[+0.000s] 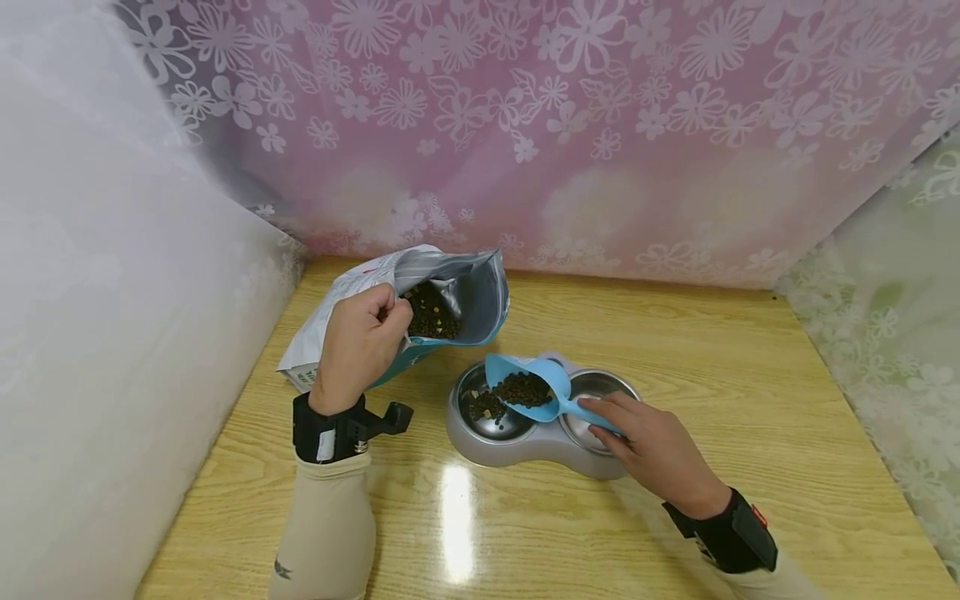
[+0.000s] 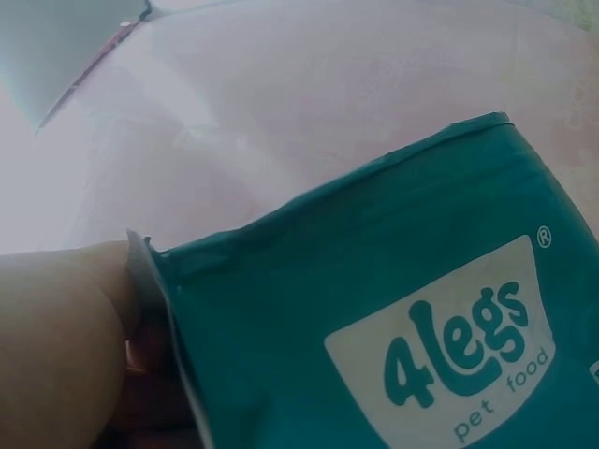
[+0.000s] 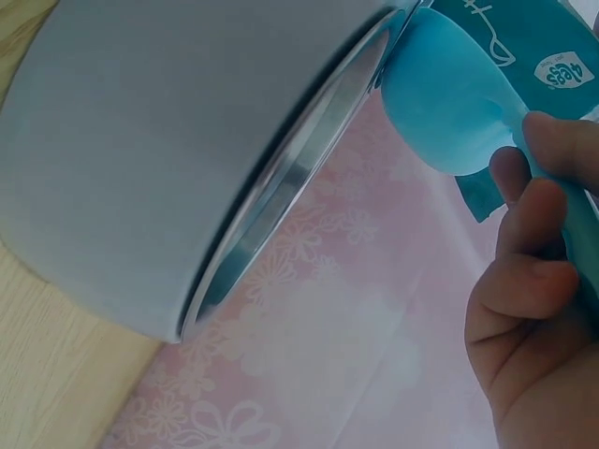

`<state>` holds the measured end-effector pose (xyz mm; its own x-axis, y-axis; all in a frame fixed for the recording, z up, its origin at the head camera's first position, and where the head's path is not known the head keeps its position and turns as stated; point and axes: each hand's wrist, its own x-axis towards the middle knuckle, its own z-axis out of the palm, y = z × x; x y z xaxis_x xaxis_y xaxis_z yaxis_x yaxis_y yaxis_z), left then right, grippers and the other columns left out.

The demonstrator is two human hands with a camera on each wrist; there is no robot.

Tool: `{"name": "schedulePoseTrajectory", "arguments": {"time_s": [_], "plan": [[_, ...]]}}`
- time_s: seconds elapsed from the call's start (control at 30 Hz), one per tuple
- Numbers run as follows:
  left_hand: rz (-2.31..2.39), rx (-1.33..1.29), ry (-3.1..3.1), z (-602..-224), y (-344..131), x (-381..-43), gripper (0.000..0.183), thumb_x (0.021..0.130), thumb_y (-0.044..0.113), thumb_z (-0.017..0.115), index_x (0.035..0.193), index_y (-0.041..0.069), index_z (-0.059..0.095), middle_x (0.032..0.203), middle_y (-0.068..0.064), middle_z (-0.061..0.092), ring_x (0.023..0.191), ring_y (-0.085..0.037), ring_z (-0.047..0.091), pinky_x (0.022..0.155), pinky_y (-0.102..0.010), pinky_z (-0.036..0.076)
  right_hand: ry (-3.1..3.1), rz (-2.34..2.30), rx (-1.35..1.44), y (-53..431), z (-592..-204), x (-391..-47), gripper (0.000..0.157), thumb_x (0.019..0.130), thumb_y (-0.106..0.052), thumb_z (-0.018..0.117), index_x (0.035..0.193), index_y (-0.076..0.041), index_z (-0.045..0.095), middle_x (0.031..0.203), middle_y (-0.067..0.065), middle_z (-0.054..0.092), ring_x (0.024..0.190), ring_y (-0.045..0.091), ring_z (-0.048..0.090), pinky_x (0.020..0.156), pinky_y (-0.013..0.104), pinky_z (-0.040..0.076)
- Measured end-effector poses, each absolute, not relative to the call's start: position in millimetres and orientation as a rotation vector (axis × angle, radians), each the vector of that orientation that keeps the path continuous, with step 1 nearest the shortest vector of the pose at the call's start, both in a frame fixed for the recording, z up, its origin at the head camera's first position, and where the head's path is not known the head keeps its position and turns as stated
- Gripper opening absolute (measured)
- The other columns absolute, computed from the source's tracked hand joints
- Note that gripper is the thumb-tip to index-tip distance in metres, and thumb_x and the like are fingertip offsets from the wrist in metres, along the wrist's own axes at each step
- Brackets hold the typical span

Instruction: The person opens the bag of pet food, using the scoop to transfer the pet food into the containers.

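Observation:
My left hand (image 1: 363,337) grips the near edge of an opened pet food bag (image 1: 341,304), which leans toward the right with brown kibble (image 1: 431,312) showing in its mouth. In the left wrist view the bag's teal front (image 2: 281,327) carries a white brand label. My right hand (image 1: 656,446) holds a light blue scoop (image 1: 557,375) by its handle, thumb and fingers around it in the right wrist view. Kibble lies in the scoop, whose tip is over the left bowl of a grey double pet bowl (image 1: 517,454). Some kibble (image 1: 487,406) rests in that left bowl.
The right steel bowl (image 1: 592,387) lies partly beneath the scoop handle and my right hand. A wooden table (image 1: 712,358) carries everything. Flowered pink cloth (image 1: 525,150) rises behind it, with a white sheet (image 1: 112,292) on the left and a pale flowered one (image 1: 900,350) on the right.

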<state>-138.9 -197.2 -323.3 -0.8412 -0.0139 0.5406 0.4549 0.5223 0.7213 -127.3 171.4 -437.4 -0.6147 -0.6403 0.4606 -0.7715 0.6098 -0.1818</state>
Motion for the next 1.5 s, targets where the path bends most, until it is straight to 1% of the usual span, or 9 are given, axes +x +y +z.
{"name": "schedulePoseTrajectory", "arguments": {"time_s": [0.2, 0.33, 0.6, 0.77, 0.93, 1.33, 1.4, 1.43, 1.5], "plan": [[-1.285, -0.357, -2.279, -323.8, -197.2, -139.6, 0.038, 0.096, 0.004, 0.051, 0.061, 0.006, 0.036, 0.05, -0.005, 0.034, 0.042, -0.018, 0.034, 0.047, -0.029, 0.023, -2.482, 0.51, 1.15, 169.7, -437.2, -128.3, 0.041, 0.102, -0.042, 0.043, 0.126, -0.015, 0.061, 0.101, -0.008, 0.057, 0.069, 0.001, 0.044, 0.056, 0.02, 0.037], [-1.272, -0.353, -2.278, -323.7, -196.7, -139.6, 0.038, 0.096, 0.003, 0.051, 0.061, 0.006, 0.035, 0.05, -0.005, 0.032, 0.042, -0.018, 0.032, 0.047, -0.028, 0.022, -2.483, 0.513, 1.162, 169.1, -437.7, -128.2, 0.042, 0.102, -0.043, 0.041, 0.126, -0.015, 0.061, 0.102, -0.007, 0.056, 0.07, 0.002, 0.045, 0.057, 0.021, 0.038], [-1.257, -0.347, -2.275, -323.1, -195.6, -139.5, 0.038, 0.095, 0.002, 0.052, 0.061, 0.006, 0.035, 0.05, -0.006, 0.032, 0.042, -0.017, 0.031, 0.046, -0.028, 0.021, -2.475, 0.543, 1.171, 169.3, -438.8, -128.8, 0.046, 0.103, -0.044, 0.037, 0.128, -0.015, 0.062, 0.104, -0.005, 0.057, 0.077, 0.004, 0.051, 0.06, 0.022, 0.042], [-1.263, -0.351, -2.267, -322.1, -194.8, -139.6, 0.038, 0.094, 0.001, 0.052, 0.06, 0.006, 0.035, 0.05, -0.006, 0.033, 0.042, -0.017, 0.032, 0.046, -0.028, 0.021, -2.431, 0.546, 1.154, 167.7, -439.3, -128.1, 0.048, 0.104, -0.044, 0.034, 0.127, -0.013, 0.063, 0.102, -0.004, 0.058, 0.075, 0.004, 0.051, 0.059, 0.023, 0.04], [-1.264, -0.355, -2.262, -322.4, -195.0, -140.0, 0.038, 0.093, 0.0, 0.052, 0.06, 0.006, 0.034, 0.05, -0.006, 0.032, 0.041, -0.017, 0.031, 0.046, -0.028, 0.021, -2.403, 0.543, 1.139, 166.5, -438.9, -128.3, 0.048, 0.104, -0.043, 0.034, 0.126, -0.013, 0.064, 0.101, -0.003, 0.06, 0.075, 0.005, 0.052, 0.058, 0.024, 0.04], [-1.252, -0.366, -2.255, -324.0, -196.3, -140.6, 0.038, 0.093, -0.002, 0.052, 0.06, 0.005, 0.034, 0.05, -0.006, 0.032, 0.042, -0.017, 0.03, 0.047, -0.028, 0.02, -2.427, 0.532, 1.145, 167.6, -441.8, -128.6, 0.05, 0.104, -0.045, 0.032, 0.126, -0.014, 0.064, 0.104, -0.003, 0.059, 0.082, 0.009, 0.055, 0.064, 0.026, 0.044], [-1.25, -0.362, -2.259, -323.8, -196.1, -140.5, 0.038, 0.093, -0.002, 0.052, 0.06, 0.005, 0.034, 0.05, -0.006, 0.032, 0.042, -0.017, 0.03, 0.047, -0.028, 0.019, -2.418, 0.537, 1.152, 167.8, -441.9, -128.8, 0.049, 0.104, -0.044, 0.033, 0.126, -0.014, 0.064, 0.104, -0.003, 0.059, 0.083, 0.009, 0.055, 0.064, 0.026, 0.044], [-1.25, -0.361, -2.26, -323.8, -195.9, -140.6, 0.038, 0.093, -0.002, 0.052, 0.06, 0.005, 0.034, 0.05, -0.006, 0.032, 0.042, -0.017, 0.03, 0.047, -0.028, 0.019, -2.41, 0.544, 1.158, 168.0, -442.1, -128.8, 0.046, 0.104, -0.042, 0.036, 0.126, -0.014, 0.064, 0.104, -0.003, 0.059, 0.083, 0.009, 0.055, 0.065, 0.026, 0.044], [-1.249, -0.363, -2.26, -323.8, -195.5, -141.0, 0.038, 0.093, -0.002, 0.052, 0.06, 0.005, 0.034, 0.05, -0.006, 0.032, 0.042, -0.017, 0.03, 0.047, -0.028, 0.019, -2.391, 0.559, 1.171, 168.1, -442.3, -128.6, 0.035, 0.1, -0.033, 0.05, 0.125, -0.014, 0.065, 0.104, -0.003, 0.06, 0.084, 0.01, 0.056, 0.066, 0.026, 0.045]]}}
